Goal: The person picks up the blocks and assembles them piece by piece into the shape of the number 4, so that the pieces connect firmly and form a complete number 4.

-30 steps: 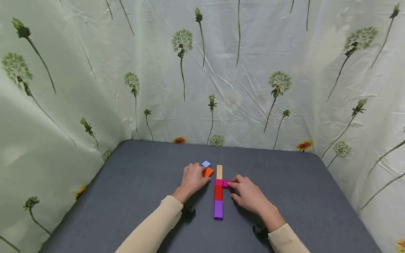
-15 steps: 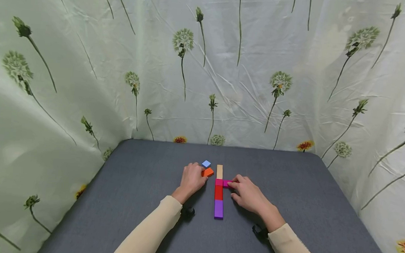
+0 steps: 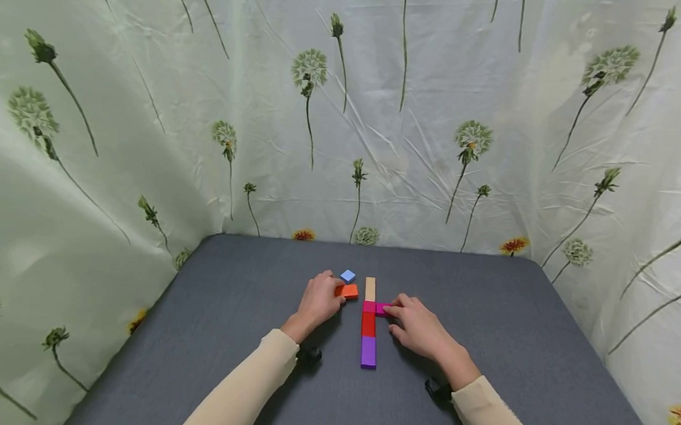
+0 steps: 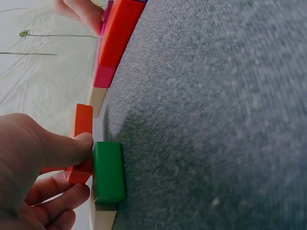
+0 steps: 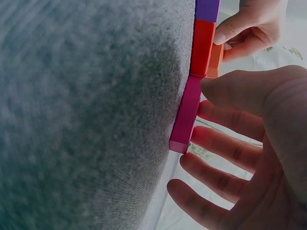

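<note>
In the head view, my left hand (image 3: 318, 300) pinches an orange block (image 3: 347, 292) by its left end. The left wrist view shows the thumb on the orange block's face and a green block (image 4: 109, 172) right beside it; the hand hides that green block from the head camera. My right hand (image 3: 421, 327) touches a magenta bar (image 3: 382, 309) with its fingertips, the fingers fairly straight and spread in the right wrist view. That bar juts right from a column: tan block (image 3: 370, 288), pink square (image 3: 369, 306), red block (image 3: 369, 324), purple block (image 3: 369, 353).
A small blue block (image 3: 348, 276) lies just behind the orange one. Everything lies on a dark grey table (image 3: 477, 288). A pale curtain (image 3: 418, 112) with printed flowers hangs behind the far edge and at both sides. A beige block (image 4: 104, 219) shows beyond the green one.
My left hand has drawn slightly left with the orange block, which has turned to lie more squarely sideways and farther from the column. The right hand stays on the magenta bar.
</note>
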Demonstrator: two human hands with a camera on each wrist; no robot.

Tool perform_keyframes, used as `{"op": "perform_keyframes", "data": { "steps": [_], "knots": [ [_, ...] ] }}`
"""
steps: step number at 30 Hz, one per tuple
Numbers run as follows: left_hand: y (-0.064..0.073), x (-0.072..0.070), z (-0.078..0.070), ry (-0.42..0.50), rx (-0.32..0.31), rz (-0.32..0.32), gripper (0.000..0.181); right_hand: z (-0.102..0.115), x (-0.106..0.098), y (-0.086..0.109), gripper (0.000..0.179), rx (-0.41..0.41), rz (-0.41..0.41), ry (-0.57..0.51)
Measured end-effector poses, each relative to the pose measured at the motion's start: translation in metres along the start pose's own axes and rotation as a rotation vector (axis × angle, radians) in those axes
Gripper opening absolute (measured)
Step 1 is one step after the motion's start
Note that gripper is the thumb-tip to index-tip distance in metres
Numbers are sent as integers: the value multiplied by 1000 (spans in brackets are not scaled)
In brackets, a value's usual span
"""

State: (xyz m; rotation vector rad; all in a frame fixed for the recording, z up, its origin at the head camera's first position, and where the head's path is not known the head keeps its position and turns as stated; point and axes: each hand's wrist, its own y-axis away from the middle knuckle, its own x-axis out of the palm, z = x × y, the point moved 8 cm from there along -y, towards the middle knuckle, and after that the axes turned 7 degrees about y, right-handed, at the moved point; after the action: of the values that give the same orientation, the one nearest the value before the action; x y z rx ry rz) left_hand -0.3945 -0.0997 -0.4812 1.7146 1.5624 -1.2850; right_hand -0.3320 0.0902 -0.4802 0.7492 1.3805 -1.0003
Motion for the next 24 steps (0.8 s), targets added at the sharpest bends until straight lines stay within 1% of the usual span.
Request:
{"op": "perform_keyframes", "data": {
  "steps": [4, 8, 18, 24],
  "knots": [
    [2, -2, 0, 3, 5, 12, 30, 0, -1, 0, 42, 2, 0, -2],
    [4, -3, -3, -1, 20, 38, 27, 1, -1, 0, 42, 5, 3, 1],
    [8, -2, -16, -35, 118, 88, 22, 2, -2, 0, 41, -1, -2, 6],
    [8, 1, -18, -36, 138, 128, 21, 2, -1, 1, 41, 1, 2, 0]
  ]
}}
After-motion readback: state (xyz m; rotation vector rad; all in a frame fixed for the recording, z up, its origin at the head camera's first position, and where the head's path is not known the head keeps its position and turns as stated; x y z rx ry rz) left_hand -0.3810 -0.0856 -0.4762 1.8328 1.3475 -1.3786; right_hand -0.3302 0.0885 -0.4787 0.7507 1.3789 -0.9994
